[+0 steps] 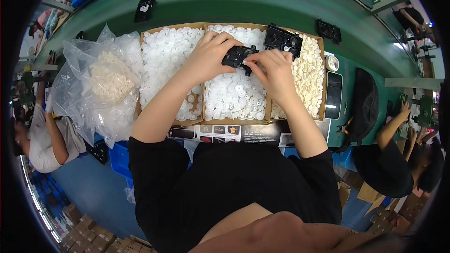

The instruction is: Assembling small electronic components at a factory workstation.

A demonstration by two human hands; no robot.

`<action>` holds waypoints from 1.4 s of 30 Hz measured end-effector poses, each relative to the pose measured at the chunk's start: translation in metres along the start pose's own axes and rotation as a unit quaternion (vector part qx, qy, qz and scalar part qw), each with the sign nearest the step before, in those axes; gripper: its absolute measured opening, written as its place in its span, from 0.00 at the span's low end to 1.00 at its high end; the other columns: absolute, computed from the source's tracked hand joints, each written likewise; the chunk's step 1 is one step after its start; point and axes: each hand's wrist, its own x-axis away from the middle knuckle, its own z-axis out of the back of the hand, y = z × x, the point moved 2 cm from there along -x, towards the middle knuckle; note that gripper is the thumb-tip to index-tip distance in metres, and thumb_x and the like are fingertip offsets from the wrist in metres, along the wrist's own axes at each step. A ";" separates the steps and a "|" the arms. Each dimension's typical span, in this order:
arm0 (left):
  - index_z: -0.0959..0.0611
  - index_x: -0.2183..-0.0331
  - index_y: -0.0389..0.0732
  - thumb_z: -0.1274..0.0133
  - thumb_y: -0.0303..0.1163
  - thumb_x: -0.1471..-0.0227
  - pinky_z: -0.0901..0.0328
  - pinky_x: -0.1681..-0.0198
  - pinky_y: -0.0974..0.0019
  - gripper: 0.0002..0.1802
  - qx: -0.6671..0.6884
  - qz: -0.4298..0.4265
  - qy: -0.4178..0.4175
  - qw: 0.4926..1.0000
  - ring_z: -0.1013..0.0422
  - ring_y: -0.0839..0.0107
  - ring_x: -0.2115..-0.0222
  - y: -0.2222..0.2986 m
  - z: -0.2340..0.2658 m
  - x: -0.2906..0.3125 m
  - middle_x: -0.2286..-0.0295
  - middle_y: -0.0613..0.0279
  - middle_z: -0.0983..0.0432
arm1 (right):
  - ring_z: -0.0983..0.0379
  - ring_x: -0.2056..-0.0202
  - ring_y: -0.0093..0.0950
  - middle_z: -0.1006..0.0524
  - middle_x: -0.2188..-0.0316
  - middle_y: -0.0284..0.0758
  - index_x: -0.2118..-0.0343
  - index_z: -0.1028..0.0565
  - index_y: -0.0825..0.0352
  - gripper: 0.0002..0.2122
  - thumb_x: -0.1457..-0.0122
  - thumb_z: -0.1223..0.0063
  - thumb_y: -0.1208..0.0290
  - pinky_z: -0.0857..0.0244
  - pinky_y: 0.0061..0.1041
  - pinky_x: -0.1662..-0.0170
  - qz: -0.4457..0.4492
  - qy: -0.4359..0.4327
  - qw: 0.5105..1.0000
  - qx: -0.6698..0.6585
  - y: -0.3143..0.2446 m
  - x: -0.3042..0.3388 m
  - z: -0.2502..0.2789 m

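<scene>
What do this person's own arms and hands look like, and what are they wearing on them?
Both hands, the left hand and the right hand, are bare: no gloves, and no rings or watch that can be seen. The forearms are uncovered too. Black sleeves are pushed up to about the elbows, part of a black top.

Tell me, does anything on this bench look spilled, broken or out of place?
Nothing stands out. The white gears sit inside their cardboard box compartments, and both hands, left hand and right hand, hold one black plastic part above them. A second black part rests on the box.
</scene>
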 end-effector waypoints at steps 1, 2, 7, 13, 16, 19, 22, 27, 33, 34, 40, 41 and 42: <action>0.18 0.45 0.52 0.24 0.33 0.61 0.40 0.34 0.55 0.38 0.000 0.000 0.001 1.000 0.34 0.58 0.47 0.000 -0.001 0.000 0.48 0.72 0.26 | 0.28 0.64 0.25 0.19 0.67 0.23 0.65 0.17 0.58 0.03 0.40 0.34 0.69 0.45 0.30 0.46 0.001 -0.006 1.000 0.000 0.001 -0.002 -0.004; 0.18 0.45 0.52 0.24 0.34 0.62 0.40 0.34 0.55 0.38 0.001 -0.001 0.003 1.000 0.34 0.58 0.47 0.000 -0.001 -0.001 0.48 0.72 0.26 | 0.29 0.64 0.25 0.19 0.67 0.23 0.65 0.17 0.58 0.03 0.40 0.34 0.69 0.45 0.31 0.46 0.003 -0.012 1.000 0.001 0.002 -0.003 -0.007; 0.18 0.45 0.52 0.24 0.35 0.61 0.40 0.35 0.55 0.38 -0.004 -0.001 -0.001 1.000 0.34 0.58 0.47 -0.003 -0.001 -0.001 0.48 0.71 0.26 | 0.29 0.63 0.25 0.19 0.66 0.23 0.65 0.17 0.57 0.03 0.40 0.34 0.68 0.45 0.31 0.47 0.009 -0.029 1.000 0.005 0.002 -0.002 -0.013; 0.19 0.44 0.52 0.25 0.36 0.59 0.40 0.35 0.55 0.38 -0.024 -0.028 0.035 0.999 0.34 0.58 0.46 -0.002 -0.001 0.004 0.48 0.69 0.26 | 0.30 0.62 0.26 0.23 0.65 0.23 0.66 0.17 0.56 0.04 0.43 0.34 0.69 0.45 0.34 0.47 0.048 -0.018 0.996 0.076 -0.005 -0.003 -0.015; 0.20 0.43 0.51 0.26 0.37 0.56 0.40 0.35 0.55 0.37 -0.019 -0.003 0.046 0.999 0.33 0.59 0.46 0.000 0.016 0.013 0.47 0.68 0.26 | 0.31 0.60 0.27 0.24 0.62 0.24 0.66 0.17 0.56 0.04 0.43 0.34 0.69 0.46 0.36 0.45 0.082 -0.056 0.989 0.110 -0.013 0.006 -0.006; 0.19 0.44 0.50 0.30 0.36 0.50 0.41 0.35 0.56 0.31 -0.014 0.028 0.069 0.997 0.32 0.61 0.47 0.000 0.042 0.027 0.49 0.67 0.24 | 0.32 0.58 0.27 0.26 0.60 0.25 0.65 0.17 0.55 0.04 0.43 0.34 0.68 0.47 0.38 0.43 0.112 -0.093 0.979 0.144 -0.017 0.013 -0.002; 0.18 0.49 0.48 0.34 0.34 0.47 0.40 0.37 0.58 0.23 -0.036 0.080 0.028 0.996 0.29 0.63 0.48 -0.010 0.067 0.047 0.53 0.67 0.21 | 0.33 0.58 0.29 0.28 0.59 0.28 0.67 0.20 0.56 0.03 0.45 0.39 0.69 0.44 0.38 0.45 0.155 -0.085 0.954 0.240 -0.018 0.017 -0.008; 0.16 0.56 0.47 0.36 0.31 0.47 0.39 0.40 0.60 0.14 -0.103 0.133 -0.079 0.983 0.27 0.65 0.52 -0.016 0.062 0.080 0.60 0.68 0.18 | 0.33 0.56 0.28 0.28 0.57 0.27 0.66 0.19 0.54 0.02 0.41 0.41 0.67 0.47 0.42 0.41 0.176 -0.109 0.930 0.304 -0.014 0.021 -0.015; 0.16 0.61 0.49 0.37 0.28 0.48 0.39 0.41 0.61 0.11 -0.151 0.065 0.017 0.986 0.28 0.66 0.53 -0.019 0.033 0.109 0.65 0.69 0.18 | 0.34 0.57 0.28 0.28 0.56 0.26 0.65 0.19 0.54 0.03 0.41 0.38 0.67 0.49 0.44 0.40 0.179 -0.112 0.932 0.293 -0.014 0.020 -0.013; 0.16 0.61 0.49 0.37 0.28 0.48 0.39 0.41 0.61 0.11 -0.150 0.065 0.018 0.986 0.28 0.66 0.53 -0.021 0.031 0.111 0.65 0.69 0.18 | 0.34 0.57 0.28 0.28 0.56 0.26 0.65 0.19 0.54 0.03 0.41 0.38 0.67 0.49 0.44 0.40 0.179 -0.113 0.932 0.294 -0.015 0.019 -0.011; 0.16 0.63 0.48 0.37 0.27 0.49 0.38 0.42 0.61 0.10 -0.133 0.035 0.063 0.988 0.28 0.66 0.54 -0.024 0.027 0.117 0.65 0.69 0.19 | 0.35 0.59 0.28 0.28 0.57 0.26 0.64 0.17 0.56 0.05 0.42 0.33 0.67 0.50 0.38 0.44 0.097 -0.059 0.986 0.118 -0.020 0.004 0.005; 0.16 0.63 0.48 0.37 0.27 0.49 0.37 0.43 0.61 0.09 -0.130 0.035 0.069 0.989 0.28 0.66 0.54 -0.024 0.028 0.117 0.65 0.69 0.19 | 0.35 0.59 0.28 0.28 0.57 0.27 0.64 0.17 0.56 0.05 0.42 0.33 0.67 0.49 0.37 0.44 0.080 -0.039 0.991 0.100 -0.019 0.000 0.004; 0.16 0.63 0.48 0.37 0.27 0.49 0.37 0.43 0.62 0.09 -0.126 0.034 0.074 0.989 0.27 0.66 0.54 -0.023 0.028 0.118 0.65 0.69 0.19 | 0.35 0.59 0.29 0.28 0.58 0.27 0.64 0.17 0.56 0.05 0.42 0.32 0.67 0.49 0.37 0.45 0.064 -0.018 0.994 0.081 -0.019 -0.004 0.003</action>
